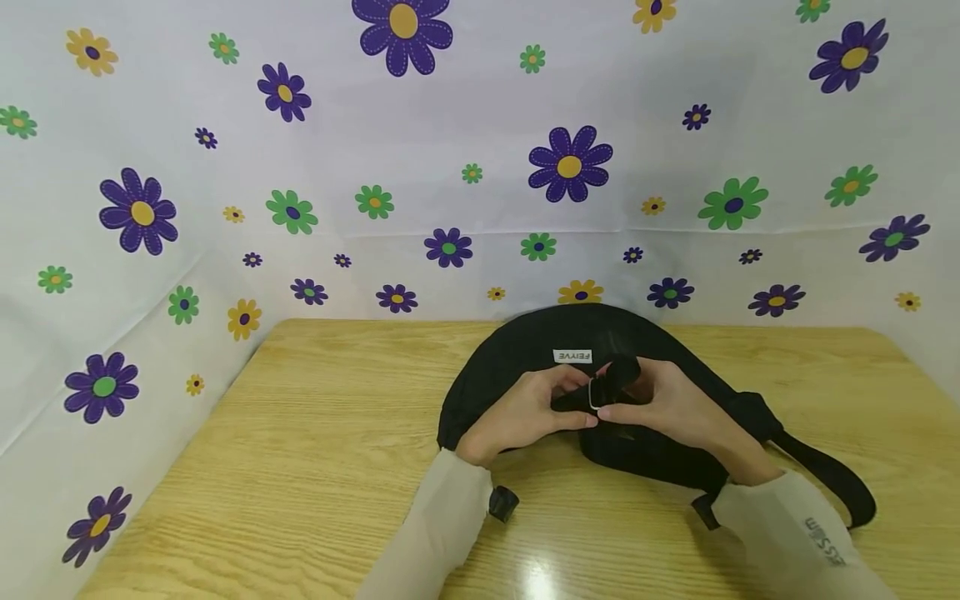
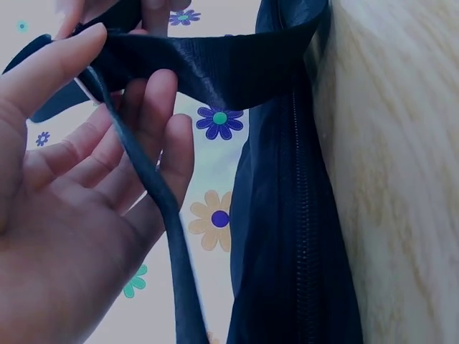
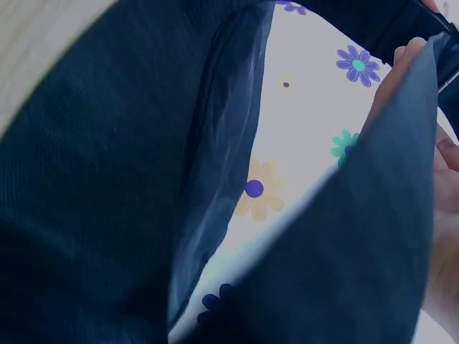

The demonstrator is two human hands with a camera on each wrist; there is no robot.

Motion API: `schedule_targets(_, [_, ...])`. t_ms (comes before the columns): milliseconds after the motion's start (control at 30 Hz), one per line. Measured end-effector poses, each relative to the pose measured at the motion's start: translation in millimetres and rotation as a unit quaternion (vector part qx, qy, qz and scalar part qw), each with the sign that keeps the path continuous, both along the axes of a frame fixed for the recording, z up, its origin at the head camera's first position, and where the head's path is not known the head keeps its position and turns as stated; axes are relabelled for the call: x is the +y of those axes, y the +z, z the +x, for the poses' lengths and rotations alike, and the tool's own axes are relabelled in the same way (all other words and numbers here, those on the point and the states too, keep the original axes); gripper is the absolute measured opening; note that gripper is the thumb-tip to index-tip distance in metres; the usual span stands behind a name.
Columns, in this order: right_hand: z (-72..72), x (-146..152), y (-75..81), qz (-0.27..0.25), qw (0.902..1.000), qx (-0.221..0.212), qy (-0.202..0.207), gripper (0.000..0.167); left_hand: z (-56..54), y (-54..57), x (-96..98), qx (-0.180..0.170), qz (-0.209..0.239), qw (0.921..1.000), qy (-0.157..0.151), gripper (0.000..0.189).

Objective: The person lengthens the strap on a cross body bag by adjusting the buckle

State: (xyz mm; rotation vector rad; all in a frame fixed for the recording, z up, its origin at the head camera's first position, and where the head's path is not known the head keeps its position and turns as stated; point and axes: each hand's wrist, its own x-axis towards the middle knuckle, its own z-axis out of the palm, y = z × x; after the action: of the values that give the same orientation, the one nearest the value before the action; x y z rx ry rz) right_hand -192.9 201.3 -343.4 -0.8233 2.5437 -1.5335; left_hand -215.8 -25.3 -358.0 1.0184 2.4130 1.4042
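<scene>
A black crescent-shaped bag (image 1: 498, 358) with a small white label (image 1: 572, 357) lies on the wooden table. Above it, both hands meet at a metal strap slider (image 1: 594, 393). My left hand (image 1: 521, 410) pinches the black strap (image 2: 222, 68) at the slider's left side, between thumb and fingers. On the slider's other side, my right hand (image 1: 678, 408) holds the strap, which stands up in a folded loop (image 1: 621, 373). A zipper (image 2: 305, 193) runs along the bag in the left wrist view. Broad black webbing (image 3: 351, 236) hides much of the right hand in the right wrist view.
A strap end (image 1: 832, 471) curves over the table at the bag's right. Black buckle ends (image 1: 503, 503) show near the left sleeve and beside the right sleeve. A white cloth (image 1: 480, 108) with printed flowers hangs behind the wooden table (image 1: 330, 433).
</scene>
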Motion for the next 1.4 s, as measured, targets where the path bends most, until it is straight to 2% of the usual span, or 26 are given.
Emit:
schedule_targets(267, [2.8,7.9,6.0,0.053,0.9983,-0.020,-0.016,0.042,-0.5,2.2,-2.8,0.008,-0.027,0.9991,-0.031,0.040])
schedule_targets(500, [2.0,19.4,10.4,0.073,0.9966,-0.025,-0.028,0.043,-1.6,2.8,-9.4,0.008,-0.025,0.9993,-0.028,0.035])
schedule_targets(733, [2.3,32.3,8.5,0.077,0.9969,-0.018,-0.007,0.050,-4.1,5.5,-15.7,0.005,-0.042,0.9985,-0.033,0.037])
schedule_targets(1033, [5.9,51.8,2.7,0.089,0.9959,0.010,0.009,0.045,-7.8,11.3,-27.6,-0.002,-0.070,0.9968,-0.039,0.038])
schedule_targets(1233, [7.6,58.5,-2.4,0.086,0.9957,0.009,0.033,0.041,-10.9,13.7,-36.9,0.010,-0.090,0.9946,-0.050,0.039])
schedule_targets(1400, [9.3,61.9,-5.3,0.092,0.9953,0.010,0.031,0.038,-11.8,15.1,-44.7,-0.001,-0.090,0.9948,-0.049,0.038])
